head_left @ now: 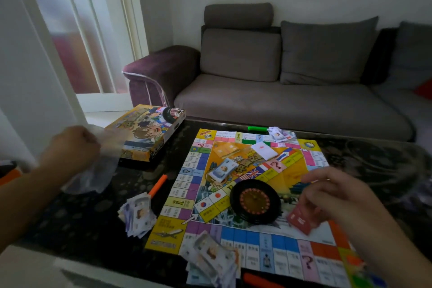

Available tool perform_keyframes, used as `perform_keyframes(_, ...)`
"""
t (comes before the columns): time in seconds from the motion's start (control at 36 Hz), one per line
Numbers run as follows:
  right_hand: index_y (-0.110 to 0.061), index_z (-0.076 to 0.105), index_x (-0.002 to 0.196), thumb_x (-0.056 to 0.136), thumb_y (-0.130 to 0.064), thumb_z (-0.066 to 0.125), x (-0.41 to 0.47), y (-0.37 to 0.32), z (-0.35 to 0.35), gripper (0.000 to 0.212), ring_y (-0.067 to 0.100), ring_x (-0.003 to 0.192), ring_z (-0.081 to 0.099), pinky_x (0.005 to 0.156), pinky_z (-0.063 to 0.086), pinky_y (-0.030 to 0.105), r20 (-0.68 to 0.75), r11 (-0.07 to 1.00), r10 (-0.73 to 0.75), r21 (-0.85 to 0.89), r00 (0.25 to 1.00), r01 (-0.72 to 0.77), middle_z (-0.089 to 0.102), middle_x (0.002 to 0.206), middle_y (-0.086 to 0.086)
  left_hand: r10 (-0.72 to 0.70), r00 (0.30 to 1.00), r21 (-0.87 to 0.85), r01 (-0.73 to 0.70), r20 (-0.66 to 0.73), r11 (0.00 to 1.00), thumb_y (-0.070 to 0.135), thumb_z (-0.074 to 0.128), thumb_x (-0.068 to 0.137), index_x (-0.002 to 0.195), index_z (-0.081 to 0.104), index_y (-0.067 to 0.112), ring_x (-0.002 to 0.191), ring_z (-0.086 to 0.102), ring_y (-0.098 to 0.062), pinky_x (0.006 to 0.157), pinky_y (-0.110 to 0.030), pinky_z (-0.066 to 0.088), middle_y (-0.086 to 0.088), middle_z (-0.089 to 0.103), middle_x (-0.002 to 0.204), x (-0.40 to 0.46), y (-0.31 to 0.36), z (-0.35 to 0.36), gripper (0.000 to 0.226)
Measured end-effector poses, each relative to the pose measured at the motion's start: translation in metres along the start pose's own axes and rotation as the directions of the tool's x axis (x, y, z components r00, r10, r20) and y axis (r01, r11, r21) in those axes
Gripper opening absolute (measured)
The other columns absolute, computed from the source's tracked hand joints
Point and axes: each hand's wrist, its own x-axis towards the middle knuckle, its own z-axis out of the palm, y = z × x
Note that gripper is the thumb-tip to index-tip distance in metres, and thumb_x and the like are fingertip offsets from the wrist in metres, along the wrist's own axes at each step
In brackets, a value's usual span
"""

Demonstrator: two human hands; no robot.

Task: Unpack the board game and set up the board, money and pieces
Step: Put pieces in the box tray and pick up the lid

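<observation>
Board (236, 231) lies unfolded on the dark counter (93, 213), near centre-right.

Head view: roulette wheel (255, 201) sits on the board; one bundle of money (223, 169) on the board's middle, another at its far edge (280, 134), loose heaps off its left side (138, 216) and over its near edge (214, 258). Game box (146, 133) stands at the counter's far left.

Left hand (72, 147): fingers clenched on a clear plastic wrapper (98, 170), held above the counter. Right hand (336, 196): fingers curled round a red card pack (300, 218), low over the board's right side.

Risk, as I judge it: the swinging wrapper or a forearm could sweep the loose notes off the counter edge; the near heap already overhangs.

Surface: dark, patterned, glossy. Orange stick (159, 184) beside the board, green one (257, 128) at the far edge. Room: grey sofa (292, 100) behind, glazed door (77, 37) at left, dim light.
</observation>
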Motion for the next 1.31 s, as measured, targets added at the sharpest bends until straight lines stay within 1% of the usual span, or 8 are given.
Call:
perform_keyframes(0.28,-0.053,0.056,0.132,0.099,-0.012,0.068,-0.024,0.002,0.002,0.054,0.017,0.077,0.066,0.070,0.061,0.033,-0.006,0.947,-0.298,-0.130,0.955,0.294,0.062,0.108,-0.014,0.453,0.826,-0.821,0.021,0.336,0.570,0.002,0.073,0.091,0.105,0.068,0.012,0.060,0.072,-0.021,0.051,-0.031,0.059,-0.015,0.071,0.094,-0.160,0.244,-0.025,0.017)
perform_keyframes(0.47,-0.047,0.056,0.126,0.096,-0.006,0.072,-0.079,0.000,-0.059,0.053,0.010,0.068,0.064,0.060,0.050,0.019,-0.177,0.927,-0.373,-0.035,0.911,0.373,0.070,0.108,-0.016,0.713,0.585,-0.899,0.067,0.387,0.433,0.003,0.073,0.085,0.108,0.074,0.019,0.088,0.078,-0.030,0.075,-0.047,0.064,-0.012,0.079,0.095,-0.281,0.333,-0.002,0.028)
perform_keyframes(0.64,-0.040,0.056,0.132,0.094,-0.006,0.072,-0.137,0.046,-0.131,0.053,0.011,0.073,0.070,0.069,0.059,0.030,-0.454,0.925,-0.381,-0.171,0.805,0.340,0.073,0.100,-0.010,0.807,0.516,-0.883,-0.184,0.287,0.431,0.023,0.085,0.076,0.115,0.064,0.033,0.081,0.069,0.004,0.067,-0.017,0.053,0.011,0.074,0.096,-0.373,0.387,0.010,0.046)
perform_keyframes(0.83,-0.019,0.075,0.091,0.088,-0.008,0.080,-0.241,0.108,-0.208,0.012,0.010,0.086,0.062,0.069,0.048,0.018,-0.648,0.852,-0.467,-0.512,0.602,0.110,0.061,0.100,-0.007,0.880,0.041,-0.849,-0.242,0.474,0.469,0.045,0.072,0.085,0.090,0.082,0.024,0.086,0.075,-0.019,0.085,-0.031,0.055,0.001,0.080,0.087,-0.498,0.427,0.025,0.023)
perform_keyframes(0.94,-0.018,0.073,0.082,0.090,-0.016,0.079,-0.296,0.154,-0.250,0.011,0.005,0.092,0.058,0.068,0.051,0.020,-0.761,0.853,-0.344,-0.498,0.550,-0.156,0.056,0.103,-0.008,0.736,-0.159,-0.753,-0.126,0.658,0.646,0.026,0.069,0.097,0.112,0.079,0.025,0.102,0.071,-0.013,0.100,-0.035,0.055,0.002,0.077,0.111,-0.564,0.446,0.049,0.018)
perform_keyframes(1.14,-0.020,0.061,0.100,0.091,-0.014,0.067,-0.331,0.295,-0.308,0.012,0.009,0.078,0.049,0.064,0.037,0.012,-0.848,0.687,-0.014,-0.394,0.530,-0.611,0.057,0.092,-0.002,0.657,-0.170,-0.670,-0.337,0.734,0.662,0.021,0.061,0.095,0.101,0.065,0.031,0.101,0.063,-0.009,0.091,-0.030,0.055,0.009,0.067,0.109,-0.632,0.450,0.101,0.012)
perform_keyframes(1.22,-0.021,0.058,0.132,0.090,-0.021,0.063,-0.328,0.358,-0.311,0.043,0.030,0.109,0.063,0.087,0.056,0.036,-0.636,0.462,0.437,-0.448,0.636,-0.766,0.064,0.118,0.011,0.676,-0.173,-0.677,-0.409,0.716,0.612,0.020,0.061,0.096,0.095,0.065,0.030,0.097,0.061,-0.004,0.073,-0.020,0.048,0.011,0.067,0.105,-0.641,0.451,0.113,0.012)
perform_keyframes(1.31,-0.014,0.055,0.146,0.088,-0.014,0.075,-0.329,0.376,-0.302,0.061,0.031,0.121,0.062,0.099,0.056,0.038,-0.420,0.317,0.732,-0.486,0.536,-0.814,0.064,0.133,0.012,0.692,-0.162,-0.676,-0.456,0.703,0.580,0.021,0.060,0.097,0.101,0.070,0.030,0.096,0.062,-0.003,0.071,-0.018,0.047,0.011,0.068,0.103,-0.645,0.450,0.118,0.014)
